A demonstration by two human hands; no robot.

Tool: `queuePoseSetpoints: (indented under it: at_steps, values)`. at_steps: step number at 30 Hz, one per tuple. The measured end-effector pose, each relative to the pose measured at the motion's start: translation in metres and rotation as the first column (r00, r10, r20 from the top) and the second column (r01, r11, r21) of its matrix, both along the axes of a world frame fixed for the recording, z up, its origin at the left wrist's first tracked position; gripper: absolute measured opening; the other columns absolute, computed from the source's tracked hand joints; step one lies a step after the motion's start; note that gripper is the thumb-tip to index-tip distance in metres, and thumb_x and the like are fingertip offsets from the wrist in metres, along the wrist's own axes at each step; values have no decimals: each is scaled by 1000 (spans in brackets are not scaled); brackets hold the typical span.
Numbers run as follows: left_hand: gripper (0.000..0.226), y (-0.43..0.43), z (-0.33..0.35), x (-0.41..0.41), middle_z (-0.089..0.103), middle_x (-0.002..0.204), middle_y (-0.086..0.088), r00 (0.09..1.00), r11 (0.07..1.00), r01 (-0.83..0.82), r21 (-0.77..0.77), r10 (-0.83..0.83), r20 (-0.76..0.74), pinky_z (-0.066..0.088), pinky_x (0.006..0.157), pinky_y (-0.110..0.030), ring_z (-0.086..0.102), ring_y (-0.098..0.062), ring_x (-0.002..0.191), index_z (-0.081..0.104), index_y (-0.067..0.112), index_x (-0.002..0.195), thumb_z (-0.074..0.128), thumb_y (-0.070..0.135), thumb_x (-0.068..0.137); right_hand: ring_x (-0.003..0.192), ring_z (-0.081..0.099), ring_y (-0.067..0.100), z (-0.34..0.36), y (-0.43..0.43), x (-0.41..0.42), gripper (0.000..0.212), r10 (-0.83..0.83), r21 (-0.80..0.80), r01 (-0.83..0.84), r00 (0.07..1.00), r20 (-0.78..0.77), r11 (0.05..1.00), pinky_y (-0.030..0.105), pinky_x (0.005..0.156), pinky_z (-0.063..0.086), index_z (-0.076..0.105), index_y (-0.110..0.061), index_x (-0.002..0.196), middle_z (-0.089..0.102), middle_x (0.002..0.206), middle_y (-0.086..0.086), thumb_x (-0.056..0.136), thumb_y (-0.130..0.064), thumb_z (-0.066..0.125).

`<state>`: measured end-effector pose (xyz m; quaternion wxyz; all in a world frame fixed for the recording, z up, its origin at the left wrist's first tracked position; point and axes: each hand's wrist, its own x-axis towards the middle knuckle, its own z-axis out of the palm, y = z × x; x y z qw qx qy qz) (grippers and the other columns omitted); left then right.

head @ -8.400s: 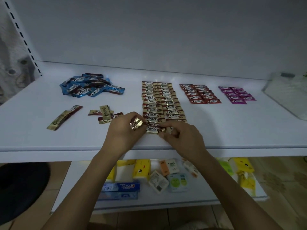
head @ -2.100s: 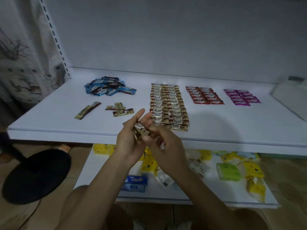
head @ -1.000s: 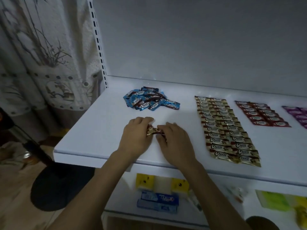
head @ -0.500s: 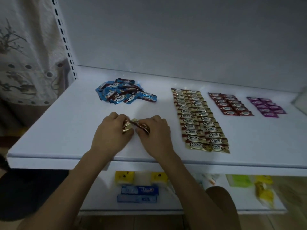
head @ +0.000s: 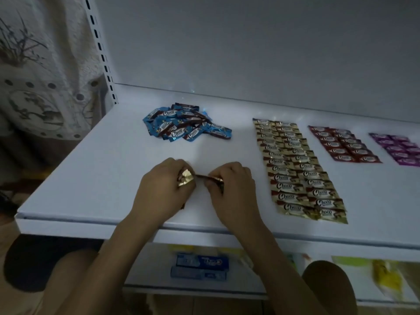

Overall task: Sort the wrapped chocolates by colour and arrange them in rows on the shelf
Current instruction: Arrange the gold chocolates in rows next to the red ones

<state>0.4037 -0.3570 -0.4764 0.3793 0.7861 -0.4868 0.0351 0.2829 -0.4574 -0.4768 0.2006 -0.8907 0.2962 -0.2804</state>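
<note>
Fingers (head: 213, 178) of both hands pinched crinkled gold foil chocolates (head: 186, 177), long axis 9-to-3 o'clock, low over the smooth white shelf (head: 95, 178), at 9 o'clock from the gold rows (head: 297, 169).

Purple chocolates (head: 402, 148) (far right) run off the frame edge.

"Choco" is printed on the gold wrappers (head: 293, 178) and blue wrappers (head: 181, 127).

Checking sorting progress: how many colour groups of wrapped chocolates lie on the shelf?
4: loose blue-wrapped pile at back left, gold rows centre-right, red rows beside them, purple rows at far right, partly cut off.
</note>
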Motion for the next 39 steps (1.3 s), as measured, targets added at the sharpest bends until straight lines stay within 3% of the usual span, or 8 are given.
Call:
queuePoseSetpoints:
  at_steps: [12,16,18,20,23,31,36,39]
  values:
    - [22,-23,37,-22,66,70,-6,801,994,33,-107,-90,-592,41,43,-23,53,-13,41,65,11,93,47,-2,90,84,60,25,29,-23,3,29,-223,-256,172,957,-187,951,30,61,33,54,-11,107,61,97,5,102,-32,35]
    - [21,-53,45,-30,56,48,6,738,984,-47,-172,-82,-669,38,44,-21,48,-9,40,62,11,83,45,4,95,64,46,15,49,-46,13,24,-222,181,204,971,85,962,28,60,30,54,-11,86,48,70,-4,99,-30,47]
    - [24,-69,50,-26,49,45,7,522,960,-213,-183,-47,-852,33,42,-20,42,-11,44,56,14,73,48,10,95,59,41,10,64,-49,25,24,-271,316,176,918,288,932,26,54,29,49,-12,79,42,64,-8,97,-28,50]
    - [21,-85,61,-26,51,58,2,89,929,-277,-244,-228,-970,36,44,-21,45,-12,52,54,15,75,49,19,95,60,42,9,75,-43,39,21,-258,286,162,904,341,945,21,50,28,50,-14,81,43,65,-11,97,-28,49]
    - [36,-100,72,-29,62,73,-3,-252,840,-310,-446,-525,-813,50,62,-24,60,-13,70,65,13,81,39,29,101,71,52,13,74,-34,58,20,-255,247,183,919,301,952,28,60,37,54,-19,88,55,75,-9,98,-34,46]
    - [37,-110,62,-21,63,74,-3,-355,796,-402,-452,-591,-724,49,72,-22,61,-10,74,66,10,87,39,30,102,78,61,14,50,-44,81,14,-289,338,145,857,426,930,41,82,48,53,-21,86,61,79,-9,96,-30,50]
    - [27,-121,53,-10,67,92,-4,-128,890,-356,-286,-349,-928,52,63,-24,63,-12,80,62,8,112,48,28,100,77,63,6,49,-52,83,7,-387,514,72,747,541,855,30,74,53,62,-17,90,65,81,-9,91,-24,62]
    - [26,-123,52,-5,71,97,-8,-198,886,-356,-296,-382,-903,54,58,-25,69,-17,82,64,8,113,56,27,96,80,67,15,47,-57,88,10,-487,671,-23,669,561,742,37,75,57,65,-16,88,69,84,1,88,-27,66]
